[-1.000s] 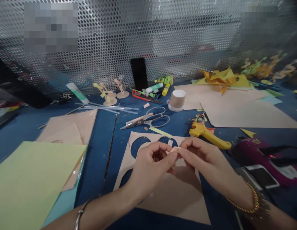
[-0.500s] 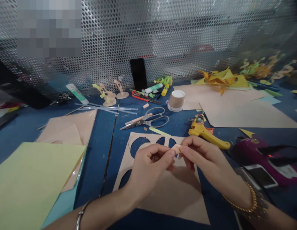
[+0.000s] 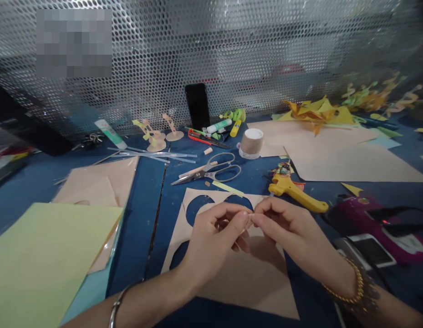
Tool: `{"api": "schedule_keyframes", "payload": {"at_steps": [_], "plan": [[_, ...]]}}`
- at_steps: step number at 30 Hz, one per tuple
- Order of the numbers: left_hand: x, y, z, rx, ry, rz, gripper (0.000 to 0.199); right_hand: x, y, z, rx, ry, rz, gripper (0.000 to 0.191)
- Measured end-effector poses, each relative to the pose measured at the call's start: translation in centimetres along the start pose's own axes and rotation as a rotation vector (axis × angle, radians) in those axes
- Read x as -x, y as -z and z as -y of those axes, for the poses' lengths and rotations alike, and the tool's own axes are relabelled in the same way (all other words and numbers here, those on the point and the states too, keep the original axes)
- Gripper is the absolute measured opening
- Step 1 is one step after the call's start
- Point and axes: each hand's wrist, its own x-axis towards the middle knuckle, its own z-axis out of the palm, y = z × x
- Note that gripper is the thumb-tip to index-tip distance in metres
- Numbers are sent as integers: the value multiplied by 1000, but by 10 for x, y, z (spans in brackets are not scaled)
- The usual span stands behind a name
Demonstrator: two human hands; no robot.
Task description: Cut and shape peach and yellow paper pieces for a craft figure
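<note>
Fingertip to fingertip, my left hand (image 3: 218, 237) and my right hand (image 3: 289, 230) pinch a small strip of peach paper (image 3: 249, 220). Most of the strip is hidden by the fingers. Both hands hover over a peach paper sheet (image 3: 245, 284) with round holes cut out of it. Beyond the sheet lie metal scissors (image 3: 211, 172), shut, with a narrow yellow paper strip (image 3: 227, 188) near them. A yellow hot glue gun (image 3: 296, 196) rests just past my right hand.
Stacked yellow paper (image 3: 50, 255) and wrapped peach sheets (image 3: 95, 180) lie at left. Behind stand a black phone (image 3: 197, 107), a tape roll (image 3: 251, 143) and small paper figures (image 3: 156, 136). Clear glue sticks (image 3: 156, 155) lie mid-table. A purple device (image 3: 399, 228) sits at right.
The paper strip between my fingers is now mostly covered, its raised end no longer showing. My fingertips have come closer together and slightly lower.
</note>
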Motion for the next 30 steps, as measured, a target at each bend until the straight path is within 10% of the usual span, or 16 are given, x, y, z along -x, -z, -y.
{"api": "schedule_keyframes", "payload": {"at_steps": [30], "plan": [[-2, -1, 0, 11, 1, -34, 17, 4, 0, 1, 72, 55, -87, 18]]}}
